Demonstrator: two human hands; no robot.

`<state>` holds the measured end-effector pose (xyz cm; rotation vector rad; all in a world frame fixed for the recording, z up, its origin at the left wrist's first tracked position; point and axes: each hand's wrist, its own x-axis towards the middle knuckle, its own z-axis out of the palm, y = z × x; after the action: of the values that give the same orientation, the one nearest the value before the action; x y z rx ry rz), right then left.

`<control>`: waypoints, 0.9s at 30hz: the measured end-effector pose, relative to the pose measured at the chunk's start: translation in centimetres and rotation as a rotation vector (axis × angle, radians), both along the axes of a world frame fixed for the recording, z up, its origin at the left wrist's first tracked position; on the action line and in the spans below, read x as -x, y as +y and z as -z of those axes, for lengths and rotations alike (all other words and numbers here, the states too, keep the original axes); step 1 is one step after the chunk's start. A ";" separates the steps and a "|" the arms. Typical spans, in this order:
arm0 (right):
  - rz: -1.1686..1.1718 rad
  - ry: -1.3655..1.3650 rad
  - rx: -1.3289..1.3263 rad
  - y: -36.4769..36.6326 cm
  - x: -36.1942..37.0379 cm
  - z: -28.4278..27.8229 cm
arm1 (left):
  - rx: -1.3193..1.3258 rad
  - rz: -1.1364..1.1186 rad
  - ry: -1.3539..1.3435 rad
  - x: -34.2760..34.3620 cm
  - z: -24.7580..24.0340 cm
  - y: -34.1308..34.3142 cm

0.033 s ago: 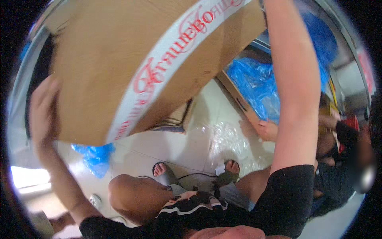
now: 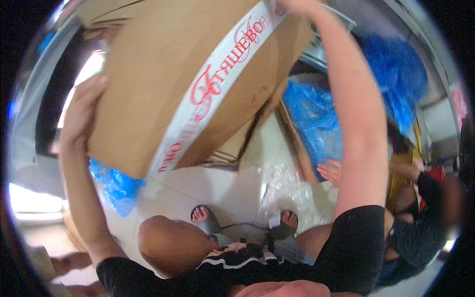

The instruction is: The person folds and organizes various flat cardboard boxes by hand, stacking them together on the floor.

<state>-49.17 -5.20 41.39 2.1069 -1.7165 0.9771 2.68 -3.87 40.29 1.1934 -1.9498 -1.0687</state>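
Observation:
A large brown cardboard box (image 2: pixel 143 94) is raised and tilted in front of me, across the upper left. A strip of white tape (image 2: pixel 210 81) with red print runs diagonally over its face. My left hand (image 2: pixel 83 111) grips the box's left edge, its fingers partly behind the cardboard. Stretched forward, my right arm ends in my right hand (image 2: pixel 299 6) at the box's far right corner, by the end of the tape. That hand is cut off by the top of the picture and blurred, but it holds the box.
Right of the box, an open carton (image 2: pixel 295 143) holds blue plastic film (image 2: pixel 316 119); a co-worker's hand (image 2: pixel 330 172) lies at it. A blue plastic bundle (image 2: pixel 396 76) is behind. Clear wrap (image 2: pixel 287 185), blue film (image 2: pixel 118 190) and cardboard (image 2: pixel 232 149) lie on the floor near my feet.
The box has shifted and looks slightly smaller, its left edge now further right. My left hand has moved right and up with it, my right hand leftward. The co-worker's fingers have spread.

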 end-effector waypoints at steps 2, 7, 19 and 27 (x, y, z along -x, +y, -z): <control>-0.021 -0.118 -0.371 -5.2 2.7 9.0 | -0.233 -0.025 0.243 2.1 1.5 -2.5; 0.177 -0.616 -0.524 -8.1 2.8 24.8 | -0.447 0.254 0.293 2.6 2.3 -8.7; -0.535 -1.843 -0.019 -4.2 -2.5 16.6 | 0.013 0.106 0.299 -2.3 2.7 -5.5; -0.307 -1.543 -0.052 5.9 4.8 3.4 | -0.251 -0.052 0.422 -1.3 -0.4 -3.8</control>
<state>-53.99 0.65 38.02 1.5407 -1.7520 3.1599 3.96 -7.64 40.66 1.0336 -1.4864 -1.4371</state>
